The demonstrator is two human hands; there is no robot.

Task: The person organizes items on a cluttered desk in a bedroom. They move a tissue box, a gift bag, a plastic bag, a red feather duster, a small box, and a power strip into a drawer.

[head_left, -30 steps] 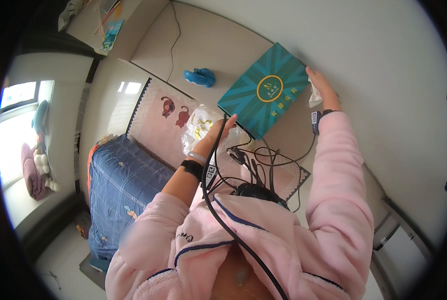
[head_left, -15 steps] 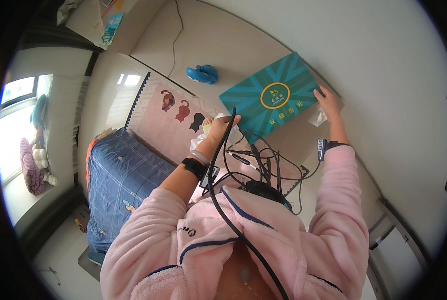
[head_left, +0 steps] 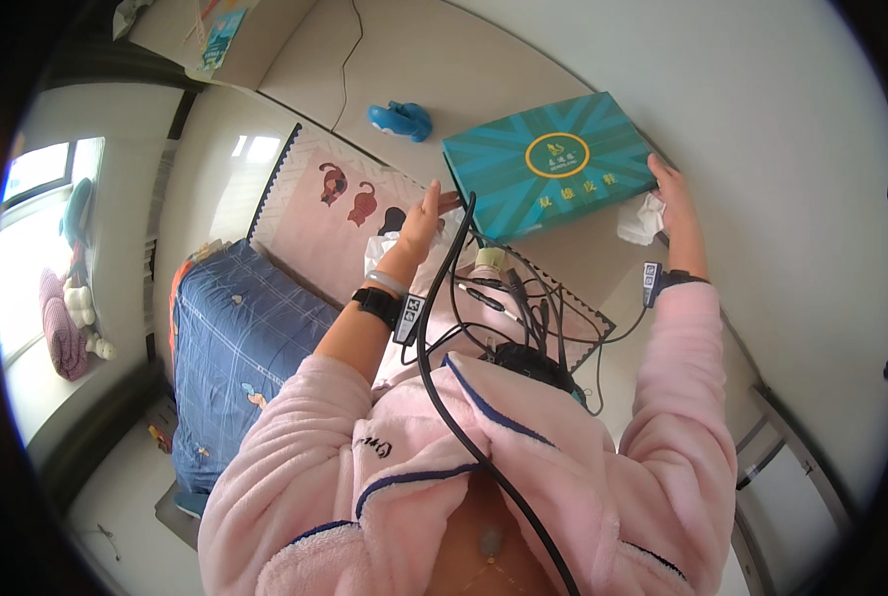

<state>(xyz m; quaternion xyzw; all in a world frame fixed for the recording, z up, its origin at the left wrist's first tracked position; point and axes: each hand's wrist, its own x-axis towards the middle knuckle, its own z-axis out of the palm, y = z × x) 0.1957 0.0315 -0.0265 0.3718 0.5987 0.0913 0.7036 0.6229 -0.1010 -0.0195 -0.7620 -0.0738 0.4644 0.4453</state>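
A teal shoe box (head_left: 494, 164) with a gold oval and gold lettering on its lid lies in front of me. At its left end, my left hand (head_left: 419, 230) has its thumb raised and its fingers against the side near the corner. My right hand (head_left: 674, 199) grips the right end, thumb at the lid's edge. Between the two hands the box is held, its lid closed. Crumpled white paper (head_left: 641, 223) sits by my right palm. The undersides of the box and some fingertips are hidden.
A blue whale-like toy (head_left: 400, 121) stands beyond the box on the pale surface. Black cables (head_left: 523, 308) hang before my chest and cross the view. Pink cat-patterned mat (head_left: 305, 214) lies to the left, with a blue-covered bed or chest (head_left: 235, 348) nearer me.
The box has shifted slightly right and turned more level. My right hand has moved outward with it, and my left hand has moved slightly left, its thumb now raised.
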